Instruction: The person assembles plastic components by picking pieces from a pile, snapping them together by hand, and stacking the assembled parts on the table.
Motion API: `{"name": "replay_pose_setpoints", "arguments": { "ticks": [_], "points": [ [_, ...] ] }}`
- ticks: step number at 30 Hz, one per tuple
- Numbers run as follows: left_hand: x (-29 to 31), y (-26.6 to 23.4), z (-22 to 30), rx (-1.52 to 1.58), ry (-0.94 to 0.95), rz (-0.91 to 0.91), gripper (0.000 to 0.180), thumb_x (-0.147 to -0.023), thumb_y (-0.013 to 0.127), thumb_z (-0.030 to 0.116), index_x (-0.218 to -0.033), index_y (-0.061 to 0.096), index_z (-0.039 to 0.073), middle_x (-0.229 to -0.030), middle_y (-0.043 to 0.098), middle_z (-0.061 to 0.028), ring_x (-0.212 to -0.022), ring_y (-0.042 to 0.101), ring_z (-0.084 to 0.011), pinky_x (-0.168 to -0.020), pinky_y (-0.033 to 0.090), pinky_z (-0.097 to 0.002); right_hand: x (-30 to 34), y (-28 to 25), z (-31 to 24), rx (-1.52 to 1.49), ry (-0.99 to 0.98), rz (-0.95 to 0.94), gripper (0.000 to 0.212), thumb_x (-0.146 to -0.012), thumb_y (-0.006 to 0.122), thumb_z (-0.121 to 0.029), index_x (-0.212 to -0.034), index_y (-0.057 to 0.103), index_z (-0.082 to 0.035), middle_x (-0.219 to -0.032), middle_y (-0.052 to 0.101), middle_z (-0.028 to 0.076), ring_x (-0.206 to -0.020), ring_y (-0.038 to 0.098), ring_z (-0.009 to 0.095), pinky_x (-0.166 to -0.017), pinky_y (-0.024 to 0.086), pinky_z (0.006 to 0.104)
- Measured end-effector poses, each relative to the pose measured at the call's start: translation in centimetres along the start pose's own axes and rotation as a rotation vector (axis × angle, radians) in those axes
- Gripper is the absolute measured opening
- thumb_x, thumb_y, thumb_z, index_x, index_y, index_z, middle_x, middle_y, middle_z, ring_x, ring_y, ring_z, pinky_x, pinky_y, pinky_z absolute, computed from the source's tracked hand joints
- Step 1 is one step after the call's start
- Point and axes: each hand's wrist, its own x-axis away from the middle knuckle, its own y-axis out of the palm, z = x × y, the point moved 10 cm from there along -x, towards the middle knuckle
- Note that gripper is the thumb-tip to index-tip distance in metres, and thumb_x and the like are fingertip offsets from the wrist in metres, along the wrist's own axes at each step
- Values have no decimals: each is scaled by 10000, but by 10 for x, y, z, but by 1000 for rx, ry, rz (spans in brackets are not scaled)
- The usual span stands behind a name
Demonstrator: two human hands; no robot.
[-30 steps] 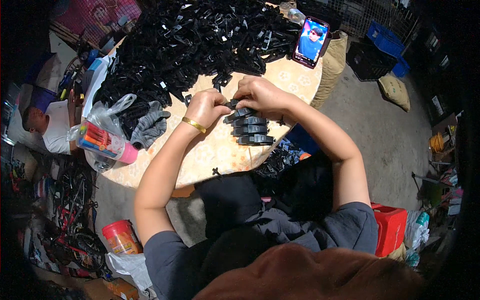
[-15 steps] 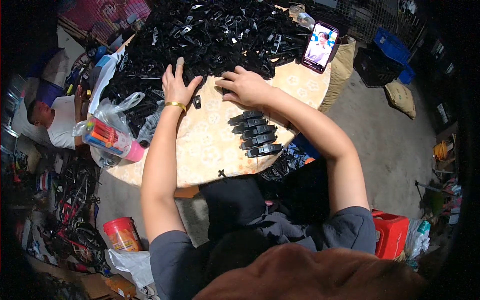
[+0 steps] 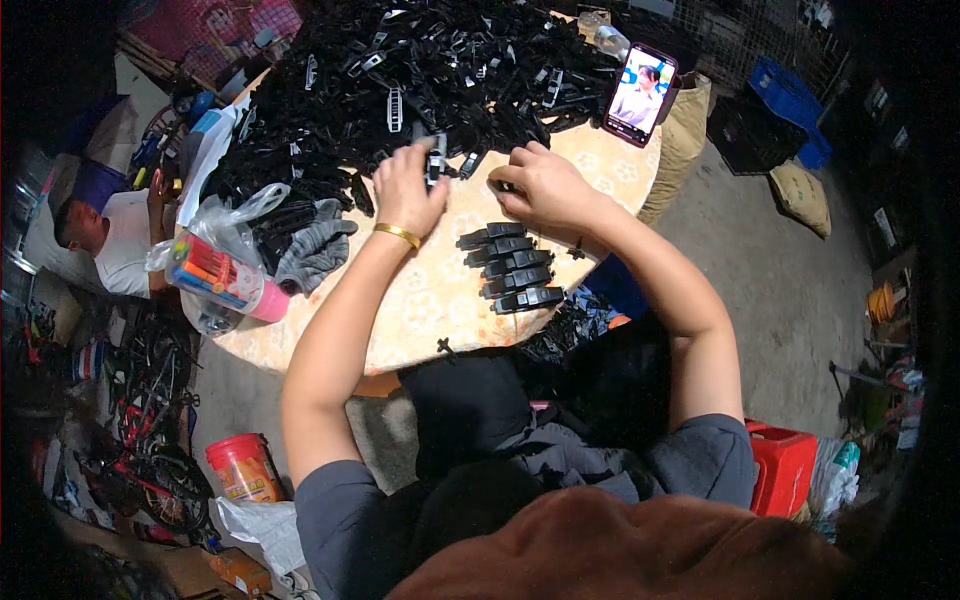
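Note:
A large heap of black plastic pieces [image 3: 330,110] covers the far half of a round table. At its near edge my left hand [image 3: 405,195], with a gold bracelet at the wrist, has its thumb and fingers closed about a small black plastic piece [image 3: 436,165]. To the right, my right hand [image 3: 555,188] is curled just above the cloth, with a dark piece partly hidden under its fingers. Nearer to me, a row of several assembled black plastic parts [image 3: 512,266] lies side by side. One loose black piece [image 3: 470,164] rests between the hands.
A phone [image 3: 636,95] stands at the table's far right. On the left are a tub of coloured pens [image 3: 225,280] and a grey glove [image 3: 318,250]. The patterned cloth [image 3: 420,300] covers the tabletop. Another person [image 3: 125,240] is at the left; a red stool [image 3: 780,465] stands lower right.
Both hands have moved right, the left one off the heap's edge onto a black piece. The grey glove by the pen tub now shows more fully.

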Motion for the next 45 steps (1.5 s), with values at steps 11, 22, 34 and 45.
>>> {"name": "replay_pose_setpoints", "arguments": {
  "ticks": [11, 22, 34, 45],
  "points": [
    [-4, -11, 3, 112, -87, 61, 212, -732, 691, 230, -887, 615, 107, -857, 629, -38, -925, 523, -257, -844, 363, -385, 5, 3, 0, 138, -5, 34, 137, -707, 668, -172, -770, 650, -52, -782, 580, 78, -799, 531, 257, -711, 455, 362],
    [16, -1, 67, 527, 127, -454, 220, -837, 551, 76, -1046, 590, 18, -983, 623, -130, -870, 613, -218, -757, 481, -309, 22, -5, 28, -285, 155, -181, 286, -722, 677, -200, -938, 626, -19, -841, 619, 150, -781, 605, 308, -697, 489, 364],
    [22, 10, 57, 256, 113, -309, 222, -697, 699, 126, -894, 653, 34, -798, 584, -126, -794, 564, -299, -729, 454, -361, 19, -12, -2, -96, -13, -101, 236, -697, 687, -171, -907, 672, -64, -833, 606, 97, -838, 568, 282, -755, 473, 373],
    [20, 10, 66, 370, 141, -266, 181, -668, 720, 109, -806, 662, 8, -714, 559, -108, -685, 554, -264, -632, 445, -329, 12, -2, -13, -368, -149, -90, 255, -674, 706, -151, -883, 660, -14, -763, 587, 137, -795, 568, 313, -715, 455, 395]
  ]
}}
